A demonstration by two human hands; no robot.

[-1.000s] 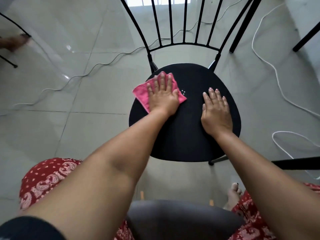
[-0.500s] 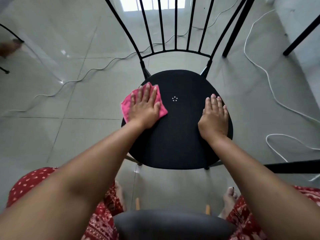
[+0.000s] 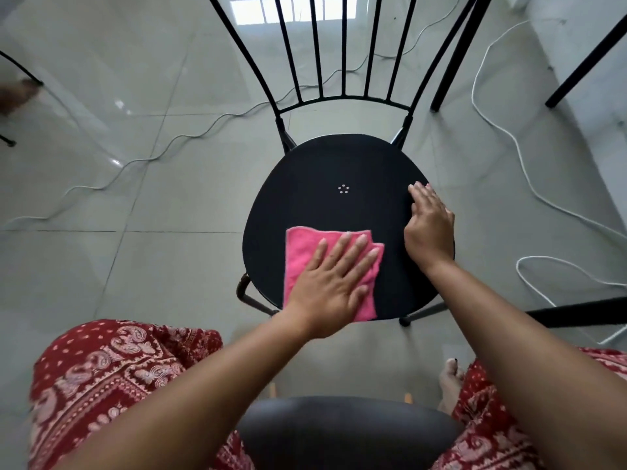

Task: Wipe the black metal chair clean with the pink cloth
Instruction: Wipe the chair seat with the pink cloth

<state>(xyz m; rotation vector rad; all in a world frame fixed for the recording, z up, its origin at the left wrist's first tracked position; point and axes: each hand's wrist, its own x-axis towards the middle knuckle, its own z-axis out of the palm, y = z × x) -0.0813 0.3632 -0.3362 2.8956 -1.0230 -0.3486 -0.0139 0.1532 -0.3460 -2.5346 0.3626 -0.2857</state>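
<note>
The black metal chair (image 3: 322, 164) stands in front of me on the tiled floor, its round seat facing up and its barred back on the far side. A folded pink cloth (image 3: 302, 252) lies flat on the near left part of the seat. My left hand (image 3: 330, 286) presses down on the cloth with fingers spread, covering its near right half. My right hand (image 3: 429, 228) rests on the seat's right edge, fingers together and curved over the rim, holding nothing else.
White cables (image 3: 509, 137) snake over the grey tiles on the right and behind the chair. Black furniture legs (image 3: 454, 62) stand at the back right, and a black bar (image 3: 576, 312) crosses at the right. A dark round seat (image 3: 346, 432) is below me, between my knees.
My left hand has slid the pink cloth from the far left of the seat toward the near front. My right hand turned from flat on the seat to gripping its right edge.
</note>
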